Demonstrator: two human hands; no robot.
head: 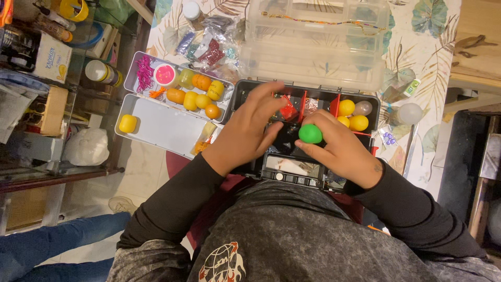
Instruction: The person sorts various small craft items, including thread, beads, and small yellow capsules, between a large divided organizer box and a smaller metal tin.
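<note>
A black organiser box (pixel 245 94) with red dividers rests on my lap. My right hand (pixel 342 151) grips a small green egg-shaped capsule (pixel 310 133) over the box's middle. My left hand (pixel 250 130) lies on the box's left half, fingers spread toward a red item (pixel 288 110) in a compartment; whether it holds anything is hidden. Yellow capsules (pixel 352 116) and a pale one (pixel 363 107) sit in the box's right compartment.
A white tray (pixel 162 128) at left holds a lone yellow capsule (pixel 127 124); a second tray (pixel 134 61) behind it has several yellow and orange capsules, pink thread and a pink tub. A clear plastic case (pixel 313 57) lies on the leaf-print table. Glass shelves stand far left.
</note>
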